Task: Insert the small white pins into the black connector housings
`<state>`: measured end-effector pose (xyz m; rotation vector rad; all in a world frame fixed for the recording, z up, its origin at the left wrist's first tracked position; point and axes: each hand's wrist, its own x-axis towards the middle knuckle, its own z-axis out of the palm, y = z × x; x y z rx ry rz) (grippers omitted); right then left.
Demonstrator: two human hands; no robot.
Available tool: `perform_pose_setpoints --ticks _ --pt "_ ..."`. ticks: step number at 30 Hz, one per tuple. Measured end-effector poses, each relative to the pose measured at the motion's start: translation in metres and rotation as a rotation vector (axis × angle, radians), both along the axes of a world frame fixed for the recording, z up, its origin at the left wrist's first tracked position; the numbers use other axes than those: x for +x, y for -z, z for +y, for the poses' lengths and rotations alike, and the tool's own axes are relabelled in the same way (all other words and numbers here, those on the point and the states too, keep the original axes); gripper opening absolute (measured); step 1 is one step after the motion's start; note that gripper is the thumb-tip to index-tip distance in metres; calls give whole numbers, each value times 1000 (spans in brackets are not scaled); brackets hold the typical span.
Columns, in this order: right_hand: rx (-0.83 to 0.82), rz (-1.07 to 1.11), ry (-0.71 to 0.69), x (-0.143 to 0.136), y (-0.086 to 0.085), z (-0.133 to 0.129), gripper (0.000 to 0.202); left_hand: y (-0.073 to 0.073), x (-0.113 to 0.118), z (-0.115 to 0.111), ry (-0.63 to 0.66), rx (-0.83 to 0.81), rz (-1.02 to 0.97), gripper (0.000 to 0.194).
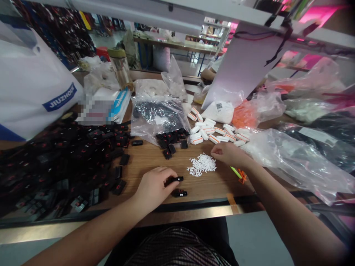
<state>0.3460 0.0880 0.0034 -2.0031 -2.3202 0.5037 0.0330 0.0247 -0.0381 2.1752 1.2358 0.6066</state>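
Between the thumb and fingers of my left hand is a small black plastic part with a white dot on its end, held just over the wooden table. A second black part lies below it near the table edge. My right hand is at the right side of a heap of tiny white pins, its fingertips pinched together; whether a pin is between them is too small to tell. Behind that hand lie several white pieces with orange stripes. A yellow-green stick and small orange pieces rest under my right forearm.
A large pile of black parts covers the left of the table. A clear bag of black parts lies at the back middle, with loose ones spilling before it. Plastic bags crowd the right. A bottle stands behind.
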Motion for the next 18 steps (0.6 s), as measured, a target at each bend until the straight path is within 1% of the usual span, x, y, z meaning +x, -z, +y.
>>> perform_pose_setpoints --ticks 3,5,7,11,14,18 --pt "29 -36 25 4 2 2 14 0 0 0 -2 0 -4 4" --pt "33 -33 21 9 2 3 17 1 -1 0 0 4 -8 4" --pt "33 -12 8 15 3 5 21 1 -1 0 5 9 -16 4" --pt "51 29 -29 25 7 7 21 1 -1 0 4 6 -22 5" --pt "68 26 -57 27 9 7 21 1 -1 0 5 0 -14 5" --pt "94 16 -82 29 8 4 22 0 0 0 4 5 -11 5"
